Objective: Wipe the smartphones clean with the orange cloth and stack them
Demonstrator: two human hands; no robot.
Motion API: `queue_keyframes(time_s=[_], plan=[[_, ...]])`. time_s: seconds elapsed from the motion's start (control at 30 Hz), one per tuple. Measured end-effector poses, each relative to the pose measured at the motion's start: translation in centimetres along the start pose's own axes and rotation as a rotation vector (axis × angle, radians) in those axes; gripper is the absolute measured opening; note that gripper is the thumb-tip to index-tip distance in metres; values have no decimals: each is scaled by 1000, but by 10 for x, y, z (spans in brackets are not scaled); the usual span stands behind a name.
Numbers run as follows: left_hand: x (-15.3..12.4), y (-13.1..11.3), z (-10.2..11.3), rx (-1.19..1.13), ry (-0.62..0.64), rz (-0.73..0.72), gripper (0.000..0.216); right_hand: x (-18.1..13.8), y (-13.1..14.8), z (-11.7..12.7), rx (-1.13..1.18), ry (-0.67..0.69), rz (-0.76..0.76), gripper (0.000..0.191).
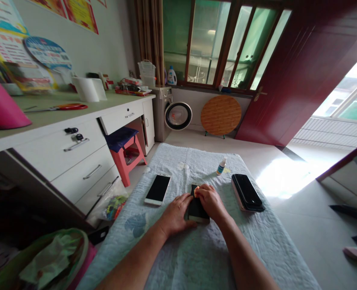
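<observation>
A smartphone with a dark screen [199,211] lies flat on the cloth-covered table, between my two hands. My left hand [178,211] grips its left side, fingers along the upper left edge and thumb near the bottom edge. In my right hand [209,199], closed fingers press a small orange piece [197,191], perhaps sponge or cloth, against the upper part of the screen. To the left lies a white smartphone [158,189], screen up. A stack of dark phones [248,192] rests at the right edge. Beyond my right hand stands a small spray bottle [221,166] with a blue label.
A pale blue quilted cloth [178,257] covers the table. On the left are a white desk [81,157], a pink stool [130,155] and a bin [75,249]. Further off stand a washing machine [161,117] with its door open and a round wooden tabletop [220,116].
</observation>
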State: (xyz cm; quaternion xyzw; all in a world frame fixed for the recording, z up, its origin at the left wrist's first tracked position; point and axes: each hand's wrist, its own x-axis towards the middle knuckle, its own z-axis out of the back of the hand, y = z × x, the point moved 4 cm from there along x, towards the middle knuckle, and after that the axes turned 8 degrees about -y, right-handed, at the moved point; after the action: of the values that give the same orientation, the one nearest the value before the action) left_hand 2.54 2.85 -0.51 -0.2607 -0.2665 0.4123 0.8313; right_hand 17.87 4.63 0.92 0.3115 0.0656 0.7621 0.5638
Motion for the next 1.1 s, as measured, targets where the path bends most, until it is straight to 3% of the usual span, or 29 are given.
queue_keyframes(time_s=[0.27, 0.53, 0.67, 0.8, 0.97, 1.1], plan=[[0, 1, -1, 26, 15, 54, 88, 0, -17, -1, -80, -121, -104, 23], [-1, 1, -1, -50, -8, 47, 101, -1, 13, -1, 154, 81, 71, 24], [-3, 3, -1, -55, -19, 84, 102, -3, 20, -4, 268, 142, 40, 18], [-3, 2, 0, -66, -13, 82, 102, -3, 16, -4, 280, 106, -20, 18], [-2, 3, -2, -42, -11, 57, 104, -3, 5, 0, 108, -24, -74, 19], [-1, 4, -3, -44, -15, 57, 105, -3, -1, -2, 30, -41, -86, 23]])
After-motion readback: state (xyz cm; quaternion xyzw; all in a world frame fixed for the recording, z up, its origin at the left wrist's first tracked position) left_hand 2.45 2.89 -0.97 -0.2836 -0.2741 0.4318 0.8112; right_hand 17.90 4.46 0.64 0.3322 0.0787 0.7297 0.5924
